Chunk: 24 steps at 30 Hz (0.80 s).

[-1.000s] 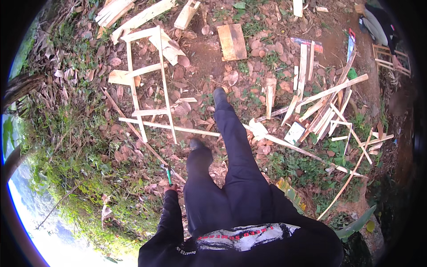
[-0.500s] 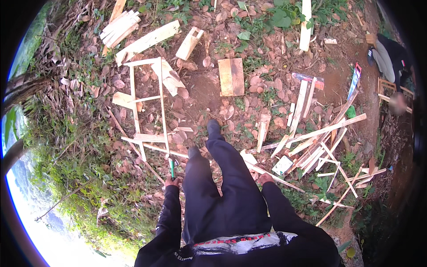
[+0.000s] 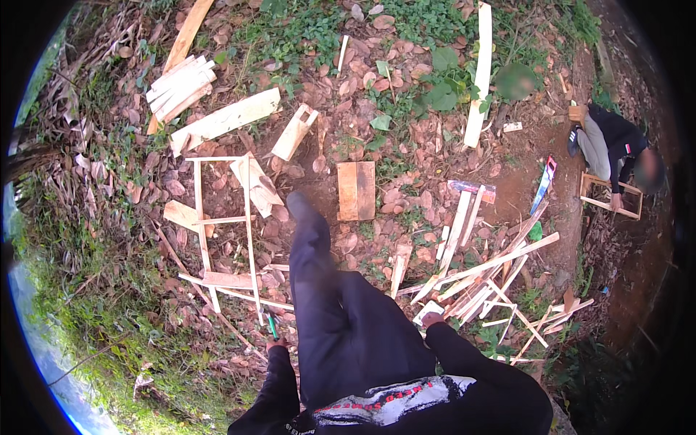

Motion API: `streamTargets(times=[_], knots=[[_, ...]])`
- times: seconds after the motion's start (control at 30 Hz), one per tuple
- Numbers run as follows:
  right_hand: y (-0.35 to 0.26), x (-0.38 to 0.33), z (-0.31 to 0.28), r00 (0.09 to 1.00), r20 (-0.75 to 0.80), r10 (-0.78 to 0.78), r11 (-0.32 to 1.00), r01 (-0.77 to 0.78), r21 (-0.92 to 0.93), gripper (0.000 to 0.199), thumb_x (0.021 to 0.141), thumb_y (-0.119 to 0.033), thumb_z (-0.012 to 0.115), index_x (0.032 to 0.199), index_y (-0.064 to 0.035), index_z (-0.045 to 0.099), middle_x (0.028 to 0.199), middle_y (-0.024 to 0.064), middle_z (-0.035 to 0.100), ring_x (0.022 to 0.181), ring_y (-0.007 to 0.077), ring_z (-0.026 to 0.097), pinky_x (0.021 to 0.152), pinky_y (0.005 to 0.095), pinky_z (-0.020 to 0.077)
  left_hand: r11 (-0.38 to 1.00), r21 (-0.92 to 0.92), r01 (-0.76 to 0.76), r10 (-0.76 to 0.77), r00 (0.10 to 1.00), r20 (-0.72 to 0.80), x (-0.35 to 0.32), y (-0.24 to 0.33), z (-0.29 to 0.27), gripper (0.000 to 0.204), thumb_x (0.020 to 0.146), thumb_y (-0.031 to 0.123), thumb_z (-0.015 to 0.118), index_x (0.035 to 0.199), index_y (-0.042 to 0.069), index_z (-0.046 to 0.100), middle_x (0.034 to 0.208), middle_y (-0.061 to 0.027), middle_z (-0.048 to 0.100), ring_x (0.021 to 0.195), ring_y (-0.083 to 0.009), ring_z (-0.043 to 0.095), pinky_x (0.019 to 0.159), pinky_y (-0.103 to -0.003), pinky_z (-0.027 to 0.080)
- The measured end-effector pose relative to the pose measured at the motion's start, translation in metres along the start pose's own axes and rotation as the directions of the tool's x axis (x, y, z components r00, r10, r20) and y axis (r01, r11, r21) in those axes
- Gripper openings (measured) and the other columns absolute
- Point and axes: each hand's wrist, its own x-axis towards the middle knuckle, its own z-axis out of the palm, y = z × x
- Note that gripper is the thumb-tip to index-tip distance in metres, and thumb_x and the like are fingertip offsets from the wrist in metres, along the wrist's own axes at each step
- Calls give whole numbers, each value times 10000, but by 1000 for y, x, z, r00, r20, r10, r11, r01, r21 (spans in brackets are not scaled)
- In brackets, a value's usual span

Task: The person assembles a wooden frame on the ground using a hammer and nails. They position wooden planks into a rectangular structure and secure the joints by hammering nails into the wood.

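My left hand (image 3: pixel 276 343), low beside my left leg, is closed around the handle of a green-handled tool (image 3: pixel 272 325). The tool's far end is too small to make out. Just beyond it lies a ladder-like wooden frame (image 3: pixel 251 232) of thin strips on the leafy ground. My right hand (image 3: pixel 433 319) hangs at my right side, its fingers too small to read. Below it in view, a white flat piece (image 3: pixel 426 312) lies by a heap of loose wooden strips (image 3: pixel 493 279). My left leg is stretched forward, near two joined brown boards (image 3: pixel 356 191).
A stack of pale boards (image 3: pixel 181 88) and a long plank (image 3: pixel 228 120) lie at the far left. A handsaw (image 3: pixel 543 185) rests near the strips on the right. At the far right, another person (image 3: pixel 616 148) bends over a small wooden frame (image 3: pixel 611 196).
I have stepped forward, my left foot now ahead of the right. The ground things have shifted down and left in view. The other person's hand now shows on the small frame.
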Motion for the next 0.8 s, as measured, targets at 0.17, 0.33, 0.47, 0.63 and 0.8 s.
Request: streamTargets(times=[0.17, 0.33, 0.47, 0.63, 0.8], knots=[[-137, 52, -63, 980, -42, -194, 869, 192, 456, 72, 924, -115, 597, 922, -50, 627, 685, 52, 638, 521, 136, 564, 470, 275, 446, 978, 205, 29, -16, 998, -66, -32, 56, 17, 204, 799, 94, 694, 832, -82, 595, 674, -150, 684, 541, -227, 680, 511, -354, 546], [-240, 20, -129, 987, 110, -120, 907, 64, 416, 98, 919, -132, 600, 942, -50, 647, 696, 38, 638, 583, 120, 587, 519, 268, 458, 931, 362, 33, -24, 999, -30, -47, 122, 36, 189, 801, 119, 670, 831, -63, 626, 619, -120, 683, 500, -188, 648, 486, -322, 501], [-257, 26, -170, 992, 113, -56, 976, 31, 215, 136, 858, -144, 620, 927, -100, 727, 748, 57, 673, 678, 154, 647, 640, 304, 508, 988, 152, 15, -12, 1000, -17, -50, 165, 62, 166, 797, 110, 654, 816, -53, 629, 599, -117, 672, 480, -182, 629, 457, -326, 478], [-255, 75, -231, 978, 92, -185, 979, 192, -64, 174, 849, -258, 611, 889, -124, 716, 891, 116, 716, 866, 276, 688, 790, 387, 533, 970, 241, 37, -36, 999, -11, -64, 232, 95, 205, 811, 142, 639, 816, -59, 599, 629, -132, 652, 423, -197, 548, 422, -356, 440], [-277, 132, -262, 971, 4, -241, 961, 239, -141, 195, 877, -251, 564, 841, -139, 719, 809, 102, 714, 794, 246, 694, 763, 395, 551, 996, 84, 20, -14, 997, -71, -41, 275, 110, 222, 821, 177, 655, 798, -36, 598, 633, -117, 630, 481, -230, 555, 450, -385, 434]])
